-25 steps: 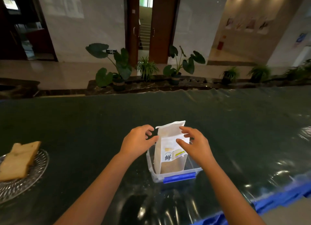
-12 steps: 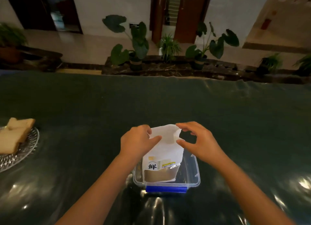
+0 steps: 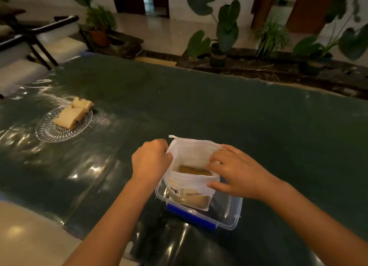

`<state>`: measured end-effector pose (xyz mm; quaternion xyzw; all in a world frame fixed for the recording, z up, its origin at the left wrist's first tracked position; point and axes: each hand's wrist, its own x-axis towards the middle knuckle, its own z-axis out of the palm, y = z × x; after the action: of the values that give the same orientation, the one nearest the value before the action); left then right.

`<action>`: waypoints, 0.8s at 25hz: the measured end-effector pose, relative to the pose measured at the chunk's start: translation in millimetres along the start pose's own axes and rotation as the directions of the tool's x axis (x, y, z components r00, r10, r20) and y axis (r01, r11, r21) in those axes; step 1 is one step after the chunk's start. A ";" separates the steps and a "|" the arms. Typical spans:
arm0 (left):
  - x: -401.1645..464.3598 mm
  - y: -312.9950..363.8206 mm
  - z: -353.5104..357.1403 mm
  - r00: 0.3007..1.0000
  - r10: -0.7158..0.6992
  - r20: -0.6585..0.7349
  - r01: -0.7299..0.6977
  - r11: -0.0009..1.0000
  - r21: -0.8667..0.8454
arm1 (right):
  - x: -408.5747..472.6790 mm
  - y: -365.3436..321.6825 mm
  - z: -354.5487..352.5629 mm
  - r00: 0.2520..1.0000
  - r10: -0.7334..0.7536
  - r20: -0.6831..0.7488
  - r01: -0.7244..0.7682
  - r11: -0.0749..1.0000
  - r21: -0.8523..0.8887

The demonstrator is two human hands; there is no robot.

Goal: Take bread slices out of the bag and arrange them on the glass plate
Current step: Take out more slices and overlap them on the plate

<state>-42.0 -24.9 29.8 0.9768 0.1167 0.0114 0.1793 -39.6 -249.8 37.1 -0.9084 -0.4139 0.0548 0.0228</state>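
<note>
A white bread bag (image 3: 192, 156) stands in a clear plastic box with a blue clip (image 3: 231, 214) near the table's front. My left hand (image 3: 151, 160) grips the bag's left rim and my right hand (image 3: 237, 170) grips its right rim, holding the mouth spread. Inside, the brown top of a bread slice (image 3: 194, 170) shows. At the left of the table a glass plate (image 3: 49, 130) carries several pale bread slices (image 3: 72, 114), stacked and overlapping.
The table has a dark green, shiny cover (image 3: 219, 110). A bench with white cushions (image 3: 29, 52) stands past its left end. Potted plants (image 3: 223, 36) line a ledge beyond the far edge. A pale floor patch (image 3: 25, 236) shows at the lower left.
The bag's mouth has been pulled wide, so bread inside now shows. The camera has tilted down and turned left, bringing the plate further into view.
</note>
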 end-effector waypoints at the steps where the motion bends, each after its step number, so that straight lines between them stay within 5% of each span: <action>1: -2.8 -5.0 -0.8 1.000 -0.030 0.001 0.030 0.999 -0.025 | -5.5 1.5 0.4 1.000 -0.009 0.008 0.009 1.000 -0.006; 8: -20.6 -16.7 -7.1 0.998 -0.056 -0.014 0.052 0.977 -0.205 | -37.4 8.3 -8.8 0.999 -0.043 0.016 0.044 0.997 -0.057; 15: -33.8 1.1 -1.1 0.991 0.137 -0.013 -0.137 0.984 -0.117 | 19.7 -25.8 -32.3 0.995 0.052 0.084 -0.061 0.992 0.107; 17: -34.1 1.9 0.0 0.987 0.160 -0.004 -0.159 0.979 -0.124 | 52.8 -32.2 -28.6 0.972 0.126 0.198 -0.182 0.939 0.291; 20: -33.5 -0.7 -0.4 0.983 0.181 -0.021 -0.182 0.970 -0.159 | 94.0 -28.4 1.8 0.836 0.152 0.528 -0.333 0.904 0.268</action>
<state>-74.8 -31.9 30.5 0.9657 0.0262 0.0401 0.2551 0.1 -160.2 30.2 -0.8905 -0.2689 0.3605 0.0696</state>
